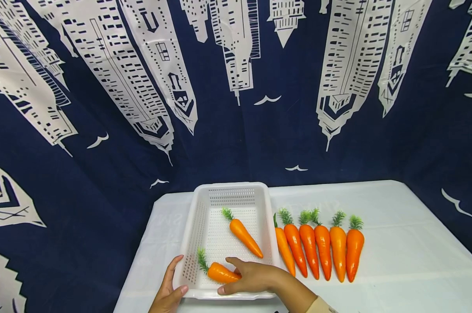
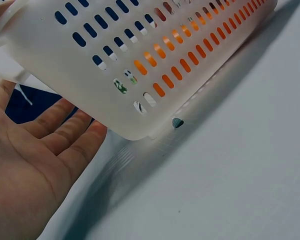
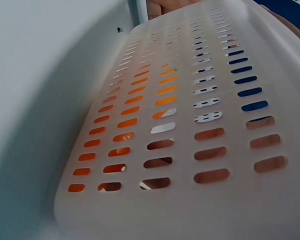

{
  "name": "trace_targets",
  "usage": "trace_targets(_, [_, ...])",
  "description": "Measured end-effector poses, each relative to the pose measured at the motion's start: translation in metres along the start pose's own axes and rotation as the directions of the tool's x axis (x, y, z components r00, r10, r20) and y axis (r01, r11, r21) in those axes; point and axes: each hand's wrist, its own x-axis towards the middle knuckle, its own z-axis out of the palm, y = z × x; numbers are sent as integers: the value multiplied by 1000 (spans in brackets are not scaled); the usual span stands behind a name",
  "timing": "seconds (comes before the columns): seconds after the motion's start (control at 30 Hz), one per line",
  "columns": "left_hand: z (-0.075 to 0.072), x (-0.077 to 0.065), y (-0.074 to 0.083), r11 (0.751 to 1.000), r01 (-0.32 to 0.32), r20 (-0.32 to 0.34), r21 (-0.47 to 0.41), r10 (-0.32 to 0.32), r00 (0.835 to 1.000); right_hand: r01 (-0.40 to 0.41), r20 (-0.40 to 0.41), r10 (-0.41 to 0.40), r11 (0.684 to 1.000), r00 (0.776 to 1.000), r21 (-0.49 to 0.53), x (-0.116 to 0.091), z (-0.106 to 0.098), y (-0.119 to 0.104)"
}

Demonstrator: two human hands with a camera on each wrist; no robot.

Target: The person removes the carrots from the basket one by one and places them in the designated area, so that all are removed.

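My left hand (image 1: 168, 289) grips the near left corner of a white perforated plastic basket (image 1: 187, 243), thumb on the rim and fingers along the outside of the wall. My right hand (image 1: 251, 276) reaches over the near rim and holds an orange carrot (image 1: 220, 274) low in the basket. Its thumb lies near the front rim, its forefinger on the carrot's far side; the carrot's tip is hidden beneath the hand, and its leafy top points left. A second carrot (image 1: 245, 238) rests slantwise on the basket floor, apart from both hands.
Several carrots, among them a dark orange one (image 1: 354, 256), lie in a row right of the basket with their green tops away from me. Everything stands on a white-covered table (image 1: 408, 243). Behind it hangs a dark blue cloth (image 1: 244, 148) printed with white buildings.
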Motion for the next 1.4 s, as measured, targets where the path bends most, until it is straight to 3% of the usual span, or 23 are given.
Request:
trace_targets(0.33, [-2,-1,-3,1000,-27,25,-14,27,999,38,40,-39,999,998,34,3,0,2])
trace_targets(0.57, [-4,-1,-3,1000,-1,36,-26,2,999,69,49,-73,995,996,67,3,1,4])
trace_targets(1.07, [-3,-1,-3,999,-31,34,-25,31,999,143,32,-153,966,988,217,3,2,5])
trace_targets(1.4, [-1,-2,-2,999,-22,23,-38,23,999,141,10,-150,950,989,278,2,0,6])
